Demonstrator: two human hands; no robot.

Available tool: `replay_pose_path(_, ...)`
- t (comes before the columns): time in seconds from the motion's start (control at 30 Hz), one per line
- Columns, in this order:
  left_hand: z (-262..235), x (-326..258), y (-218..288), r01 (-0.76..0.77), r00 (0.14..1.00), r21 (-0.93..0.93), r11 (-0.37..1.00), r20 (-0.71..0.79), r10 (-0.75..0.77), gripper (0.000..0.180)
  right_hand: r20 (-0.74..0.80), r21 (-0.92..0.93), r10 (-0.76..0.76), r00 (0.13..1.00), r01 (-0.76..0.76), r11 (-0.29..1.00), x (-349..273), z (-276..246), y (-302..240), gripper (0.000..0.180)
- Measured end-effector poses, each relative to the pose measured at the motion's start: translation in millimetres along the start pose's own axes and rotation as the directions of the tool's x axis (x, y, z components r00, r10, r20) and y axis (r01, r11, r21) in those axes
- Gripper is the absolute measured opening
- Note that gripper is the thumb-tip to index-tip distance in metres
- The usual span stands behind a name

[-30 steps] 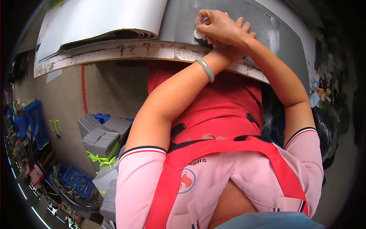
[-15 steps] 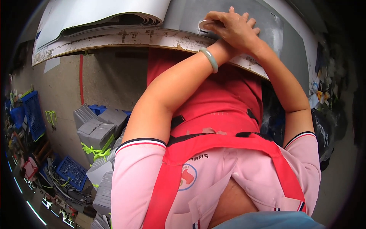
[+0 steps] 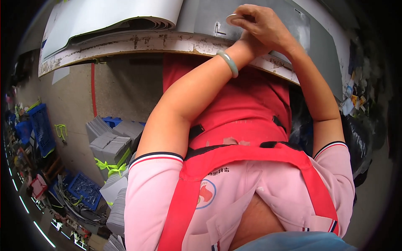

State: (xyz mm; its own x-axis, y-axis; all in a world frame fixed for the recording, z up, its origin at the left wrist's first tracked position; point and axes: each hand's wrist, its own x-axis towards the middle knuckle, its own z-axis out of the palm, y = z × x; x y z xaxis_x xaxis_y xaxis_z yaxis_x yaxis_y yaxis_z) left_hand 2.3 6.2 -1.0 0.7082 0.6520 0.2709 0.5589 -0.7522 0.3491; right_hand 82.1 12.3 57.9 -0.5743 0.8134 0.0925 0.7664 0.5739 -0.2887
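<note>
My right hand point(image 3: 268, 28) reaches in from the right and pinches a small white piece with a rounded edge point(image 3: 233, 18) between thumb and fingers, over a flat grey sheet point(image 3: 205, 19) on the table. My left hand point(image 3: 252, 45), below a pale green bangle point(image 3: 228, 63) on the wrist, crosses underneath; its fingers are hidden behind my right hand. A black corner mark point(image 3: 219, 29) shows on the grey surface near the white piece, and another corner mark point(image 3: 298, 15) lies farther right. Whitish smears cover part of the grey surface.
Large white sheets point(image 3: 113, 19) with a curled edge lie on the table's left. The worn table edge point(image 3: 159, 42) runs in front of me. On the floor at left stand tied grey stacks point(image 3: 111, 146) and blue crates point(image 3: 42, 127). Black plastic bags point(image 3: 358, 140) sit at right.
My right hand has lifted the white piece up and right, off the corner mark, which now shows fully. My left hand's fingers, spread before, are now hidden.
</note>
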Motion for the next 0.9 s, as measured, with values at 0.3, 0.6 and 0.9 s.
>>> replay_pose_path(0.3,20.7,0.5,-1.4,-0.022,0.939,-0.014,1.000,-0.342,0.016,0.020,-0.250,0.418,0.822,0.512,-0.709,0.568,-151.9,-27.1,158.1,0.037)
replay_pose_path(0.6,9.6,-6.5,-3.6,-0.035,0.917,-0.043,0.998,-0.399,0.016,0.026,0.203,0.912,0.709,0.676,-0.394,0.114,-150.5,-48.7,157.0,0.027)
replay_pose_path(0.9,-51.5,-44.8,52.9,-0.339,0.937,-0.177,0.924,-0.149,0.315,0.024,-0.120,0.405,0.308,0.944,0.330,-0.853,-169.9,1.9,211.7,0.035)
